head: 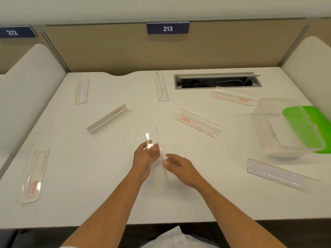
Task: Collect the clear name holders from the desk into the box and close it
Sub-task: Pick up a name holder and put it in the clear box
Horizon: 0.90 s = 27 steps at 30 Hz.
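Several clear name holders lie scattered on the white desk (107, 176). One clear name holder (158, 140) stands on end at the desk's middle, gripped by my left hand (145, 158) from the left. My right hand (179, 166) pinches its lower edge from the right. The clear box (272, 126) sits open at the right edge, its green lid (306, 127) propped against its far side. Other holders lie at the near left (35, 174), centre left (108, 119), far left (82, 89), far centre (161, 86), centre right (198, 122), far right (233, 97) and near right (278, 175).
An open cable tray (217, 80) is sunk into the desk at the back right. Beige partition panels (125, 49) with number plates 212 and 213 close off the back. White side dividers stand at the left and right.
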Available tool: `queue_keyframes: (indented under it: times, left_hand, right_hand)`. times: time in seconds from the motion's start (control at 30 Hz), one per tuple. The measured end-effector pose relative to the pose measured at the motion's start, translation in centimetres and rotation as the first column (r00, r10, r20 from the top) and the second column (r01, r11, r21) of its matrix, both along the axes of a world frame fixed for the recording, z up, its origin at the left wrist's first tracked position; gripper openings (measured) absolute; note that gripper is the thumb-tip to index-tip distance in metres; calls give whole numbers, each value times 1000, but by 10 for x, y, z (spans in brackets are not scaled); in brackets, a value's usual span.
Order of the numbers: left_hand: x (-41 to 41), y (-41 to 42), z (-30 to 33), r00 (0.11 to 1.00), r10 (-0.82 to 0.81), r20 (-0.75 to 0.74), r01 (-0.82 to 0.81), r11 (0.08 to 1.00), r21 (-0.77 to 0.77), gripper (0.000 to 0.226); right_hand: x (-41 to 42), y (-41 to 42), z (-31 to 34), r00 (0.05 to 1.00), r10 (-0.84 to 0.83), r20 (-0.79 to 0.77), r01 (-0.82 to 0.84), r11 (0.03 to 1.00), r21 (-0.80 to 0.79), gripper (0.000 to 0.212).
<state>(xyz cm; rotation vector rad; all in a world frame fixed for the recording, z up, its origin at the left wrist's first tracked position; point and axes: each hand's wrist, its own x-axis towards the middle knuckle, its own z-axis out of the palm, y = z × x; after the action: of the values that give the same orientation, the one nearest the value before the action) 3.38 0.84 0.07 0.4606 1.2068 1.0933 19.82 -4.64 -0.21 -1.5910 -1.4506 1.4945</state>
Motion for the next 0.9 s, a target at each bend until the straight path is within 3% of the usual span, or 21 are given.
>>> queue_keyframes:
  times: [0.13,0.23,0.33,0.43,0.6,0.7,0.83,0.9]
  left_hand:
    - [3,1,5,996,74,59,-74,997,1,26]
    - [2,1,5,993,98,58,-98,995,5,25]
    - [-3,3,5,991,112,73,-110,994,-24,30]
    - [-10,5,5,989,112,100,-107,993,-55,54]
    - [-20,6,2,996,67,53,-67,998,-5,68]
    - [-22,5,1,1000,13,8,-13,1000,23,56]
    - [-26,4,-1,996,-88,-15,89,994,68,18]
    - [-28,4,-4,990,-138,-10,138,987,86,17]
  right_hand:
    - [-2,0,-1,954,25,-297,-80,981,-174,75]
    - [0,1,-3,929,-37,-368,-41,978,-202,73]
    - [6,4,-6,950,-54,-308,-5,982,-187,73]
    - [18,7,-7,964,-68,-257,29,988,-152,70]
    - [42,11,-4,972,-113,-207,96,991,-93,66]
    - [54,14,-2,977,-126,-174,119,992,-50,68]
    - [66,18,2,989,-107,-99,108,994,2,66]
    - [71,20,3,995,-86,-57,88,996,26,64]
